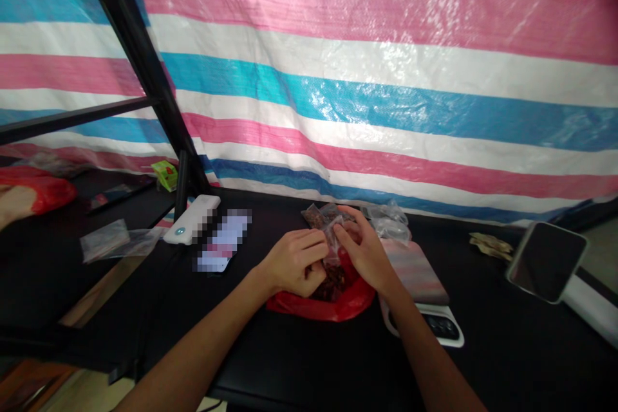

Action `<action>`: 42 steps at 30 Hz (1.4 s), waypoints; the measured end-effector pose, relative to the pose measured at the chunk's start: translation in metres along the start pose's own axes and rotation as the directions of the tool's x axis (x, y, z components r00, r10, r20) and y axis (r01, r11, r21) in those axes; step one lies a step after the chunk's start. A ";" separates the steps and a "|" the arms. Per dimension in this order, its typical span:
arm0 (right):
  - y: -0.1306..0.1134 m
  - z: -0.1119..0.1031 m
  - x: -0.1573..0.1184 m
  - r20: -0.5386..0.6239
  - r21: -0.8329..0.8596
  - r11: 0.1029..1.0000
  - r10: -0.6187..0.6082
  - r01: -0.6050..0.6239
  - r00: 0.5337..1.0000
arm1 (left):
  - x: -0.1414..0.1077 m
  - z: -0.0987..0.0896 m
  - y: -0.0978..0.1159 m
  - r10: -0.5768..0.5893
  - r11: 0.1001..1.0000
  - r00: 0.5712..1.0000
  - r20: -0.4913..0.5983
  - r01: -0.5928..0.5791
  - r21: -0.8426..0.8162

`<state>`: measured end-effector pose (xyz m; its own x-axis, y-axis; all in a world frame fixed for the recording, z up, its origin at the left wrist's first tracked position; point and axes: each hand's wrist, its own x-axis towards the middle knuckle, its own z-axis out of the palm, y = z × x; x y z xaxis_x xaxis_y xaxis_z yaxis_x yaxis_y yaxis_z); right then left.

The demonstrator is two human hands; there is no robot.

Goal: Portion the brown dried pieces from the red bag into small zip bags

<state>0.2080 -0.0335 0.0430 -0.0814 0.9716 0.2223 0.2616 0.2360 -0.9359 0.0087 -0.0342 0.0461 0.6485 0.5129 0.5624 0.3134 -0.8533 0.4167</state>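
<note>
My left hand point(298, 262) is curled closed over the left side of a red plastic bag point(328, 310). Whatever its fingers may hold is hidden. Dark brown dried pieces point(333, 282) lie inside the open red bag. On the other side, my right hand point(361, 246) grips a small clear plastic bag point(331, 237), thumb and fingers bent round it. The clear bag hangs above the red bag's mouth, close to my left fingertips. Just behind the hands lie small packets point(313, 215) with brown contents.
Right of the red bag sits a white scale point(454, 333) with a reflective plate point(418, 270); clear bags point(392, 222) lie behind it. A power bank point(196, 219) and phone point(226, 241) lie left. A phone-like device point(548, 262) stands right. Another person's hand point(17, 203) is far left.
</note>
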 end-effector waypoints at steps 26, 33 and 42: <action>-0.014 -0.003 -0.009 0.027 -0.096 0.950 -0.297 0.298 0.955 | 0.004 0.009 -0.008 -0.411 0.556 0.897 0.164 0.390 -0.734; -0.001 -0.010 0.002 -0.213 -0.458 0.827 -0.457 0.325 0.863 | 0.004 -0.003 -0.023 -0.410 0.817 0.911 -0.031 0.352 -0.457; 0.019 -0.015 0.001 0.101 -0.857 0.439 -0.370 0.269 0.924 | -0.010 0.010 -0.051 -0.464 0.882 0.876 0.129 0.444 0.160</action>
<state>0.2270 -0.0280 0.0296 -0.2688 0.8081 0.5242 0.9173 0.3808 -0.1166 -0.0076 0.0034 0.0119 0.5120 0.8336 0.2075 0.6753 -0.5399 0.5024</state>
